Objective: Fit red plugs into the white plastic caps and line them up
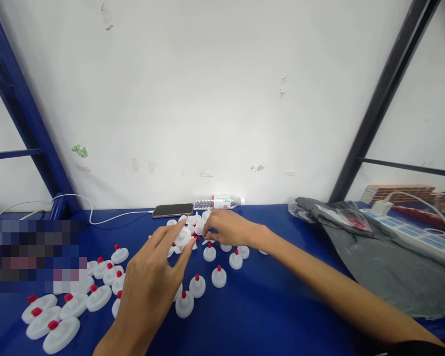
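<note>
My left hand (152,269) grips a white round plastic cap (183,237) between thumb and fingers, its disc side facing me. Just right of it, my right hand (228,226) has its fingers bent down and drawn together at a pile of loose white plastic pieces (196,221). What these fingertips hold, if anything, is hidden. Below the right hand, several white caps with red tips (218,277) stand upright on the blue table (267,306). More red-tipped caps (99,297) are grouped to the left of my left forearm, some partly hidden by it.
Against the wall lie a phone (172,210) on a white cable (120,215) and a clear plastic bottle (218,201). Grey plastic bags (378,267) cover the right side, beside a power strip (411,235). A blue frame post (33,109) rises at left.
</note>
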Motion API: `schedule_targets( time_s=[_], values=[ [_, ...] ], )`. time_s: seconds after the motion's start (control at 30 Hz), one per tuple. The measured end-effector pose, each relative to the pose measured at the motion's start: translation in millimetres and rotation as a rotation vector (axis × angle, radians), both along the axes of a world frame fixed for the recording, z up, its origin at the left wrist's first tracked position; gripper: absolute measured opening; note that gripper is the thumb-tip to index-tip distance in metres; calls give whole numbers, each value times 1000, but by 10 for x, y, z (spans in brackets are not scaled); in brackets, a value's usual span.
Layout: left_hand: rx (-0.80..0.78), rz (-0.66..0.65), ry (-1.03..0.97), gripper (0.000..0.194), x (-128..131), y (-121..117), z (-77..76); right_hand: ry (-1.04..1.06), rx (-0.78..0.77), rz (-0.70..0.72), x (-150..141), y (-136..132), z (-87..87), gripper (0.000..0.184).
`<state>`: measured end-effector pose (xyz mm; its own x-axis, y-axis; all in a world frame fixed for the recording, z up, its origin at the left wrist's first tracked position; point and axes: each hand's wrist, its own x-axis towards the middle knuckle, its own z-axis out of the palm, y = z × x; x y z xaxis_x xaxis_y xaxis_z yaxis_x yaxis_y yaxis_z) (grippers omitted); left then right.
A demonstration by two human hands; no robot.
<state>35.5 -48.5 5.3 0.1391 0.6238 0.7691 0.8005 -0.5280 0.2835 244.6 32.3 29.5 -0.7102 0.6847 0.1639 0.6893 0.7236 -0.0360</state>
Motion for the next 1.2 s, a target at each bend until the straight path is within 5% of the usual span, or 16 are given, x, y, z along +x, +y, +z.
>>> schedule_targets(
  time_s=[0.57,0.9,1.2],
  values=[
    [-5,67,72,31,-43,21,-50,-104,67,35,-78,80,-89,11],
    [-33,60,61,30,-38,7,-37,-127,104,27,-70,104,-143,25],
    [-30,66,88,32,-34,31,-42,-112,98,21,-99,106,-125,10]
  ],
)
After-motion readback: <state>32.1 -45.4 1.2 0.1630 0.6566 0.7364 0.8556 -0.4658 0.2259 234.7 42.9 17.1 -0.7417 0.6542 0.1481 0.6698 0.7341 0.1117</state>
